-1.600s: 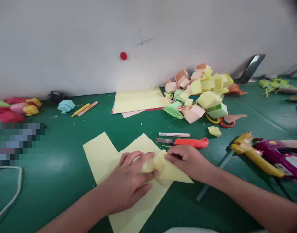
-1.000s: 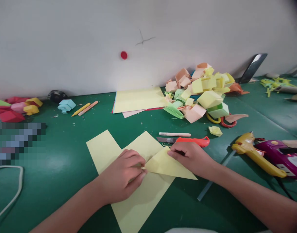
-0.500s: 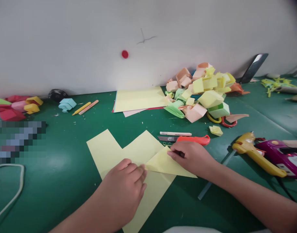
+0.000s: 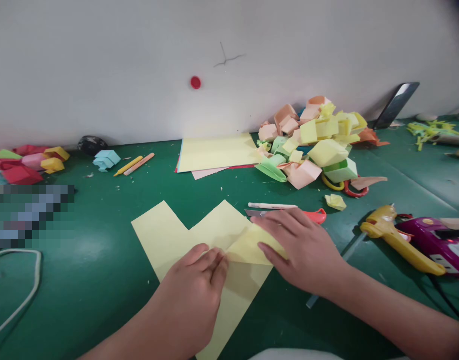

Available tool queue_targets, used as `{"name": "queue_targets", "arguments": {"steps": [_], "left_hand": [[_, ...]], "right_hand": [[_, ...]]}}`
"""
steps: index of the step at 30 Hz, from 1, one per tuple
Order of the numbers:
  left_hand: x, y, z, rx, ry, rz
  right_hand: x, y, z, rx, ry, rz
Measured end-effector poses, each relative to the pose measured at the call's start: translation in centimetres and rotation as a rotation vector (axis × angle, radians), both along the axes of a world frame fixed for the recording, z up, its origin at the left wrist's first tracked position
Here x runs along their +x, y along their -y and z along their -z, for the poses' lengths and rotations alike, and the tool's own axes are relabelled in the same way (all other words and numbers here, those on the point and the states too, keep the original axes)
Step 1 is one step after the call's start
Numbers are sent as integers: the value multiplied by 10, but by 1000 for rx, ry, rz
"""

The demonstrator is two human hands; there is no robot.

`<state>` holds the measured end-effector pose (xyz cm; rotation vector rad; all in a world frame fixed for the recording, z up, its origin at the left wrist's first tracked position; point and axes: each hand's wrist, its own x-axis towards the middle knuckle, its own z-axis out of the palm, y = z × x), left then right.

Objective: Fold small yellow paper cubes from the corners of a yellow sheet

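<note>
A cross-shaped sheet of pale yellow paper [image 4: 159, 230] lies on the green table, its right arm folded over into a slanted flap [image 4: 250, 246]. My left hand [image 4: 199, 295] presses on the paper's middle with bent fingers drawn together, gripping at the flap's left point; what the fingertips pinch is partly hidden. Over the flap's right part rests my right hand [image 4: 308, 247], fingers stretched out and thumb apart. Just beyond it, a red-handled utility knife [image 4: 318, 216] is partly covered by that hand. A white pen [image 4: 272, 206] lies behind the knife.
Folded paper pieces [image 4: 308, 145] are heaped at the back right, with scissors handles [image 4: 356, 189] beneath. A yellow glue gun [image 4: 398, 237] and a purple tool [image 4: 428, 240] lie right. Stacked paper sheets [image 4: 217, 152] and two markers [image 4: 139, 164] are at the back; a white cable [image 4: 36, 280] is left.
My right hand has loosened from a pinch on the flap's edge and spread its fingers over it. The flap's right tip is now under that hand. My left hand stays in place.
</note>
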<state>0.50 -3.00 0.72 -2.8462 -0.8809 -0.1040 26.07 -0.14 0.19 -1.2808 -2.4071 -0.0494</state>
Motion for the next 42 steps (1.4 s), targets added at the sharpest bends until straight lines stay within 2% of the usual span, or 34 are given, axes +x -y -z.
{"name": "queue_targets", "arguments": {"steps": [4, 6, 10, 17, 25, 30, 33, 37, 40, 42], "left_hand": [[2, 1, 6, 48, 42, -3], [3, 1, 7, 76, 55, 4], [3, 1, 7, 92, 69, -7], [2, -1, 6, 93, 37, -18], [2, -4, 3, 122, 44, -15], [2, -13, 2, -29, 208, -81], [2, -19, 7, -117, 255, -146], [0, -26, 13, -241, 266, -260], [-2, -30, 12, -381, 316, -308], [-3, -33, 11, -432, 361, -309]], "right_hand": [[-14, 16, -5, -108, 123, -231], [-17, 19, -4, -146, 171, -275], [-11, 16, -7, -144, 229, -269], [23, 10, -29, -274, 243, -287], [60, 6, -30, -412, 182, -227], [67, -7, -31, -498, 159, -246], [59, -15, -26, -461, 110, -194], [45, -19, -11, -359, 70, -107], [37, -17, -5, -376, 39, -117], [32, -14, -6, -404, -23, -130]]}}
